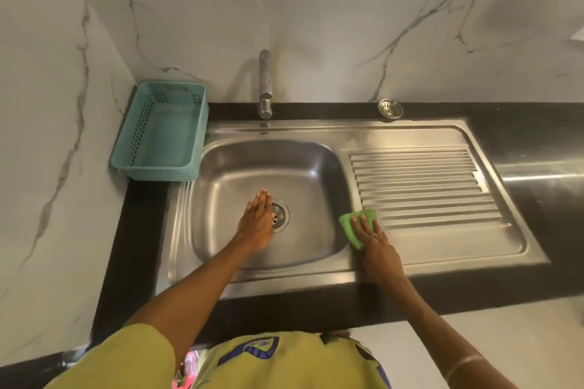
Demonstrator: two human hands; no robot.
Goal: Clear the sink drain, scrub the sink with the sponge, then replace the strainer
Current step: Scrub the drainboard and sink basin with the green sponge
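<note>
Steel sink (221, 186) sits sunk into a black worktop (521, 139), its basin bare and its drain (279, 215) uncovered at the middle of the basin floor. The left hand (256, 220) reaches down into the basin with its fingers straight and close together, holding nothing, lying just over the left edge of the drain; whether it touches the metal I cannot tell. The right hand (373, 235) lies flat with spread fingers on a green sponge (354, 226), pressing it onto the sink's rim between the basin and the ribbed draining board (423, 186) to the right. A ring shows on one finger of that hand.

The strainer (390, 108) is out of the drain, resting on the worktop at the far edge, beyond the draining board and well apart from both hands. A metal tap (264, 85) stands at the far side, its spout pointing over the basin. To the far left, touching the sink's edge, is an empty teal plastic basket (159, 131) with perforated walls. White marble-patterned wall (316, 9) rises behind and to the left. Nearest, the person's yellow-green shirt (284, 363) fills the bottom of the scene.
</note>
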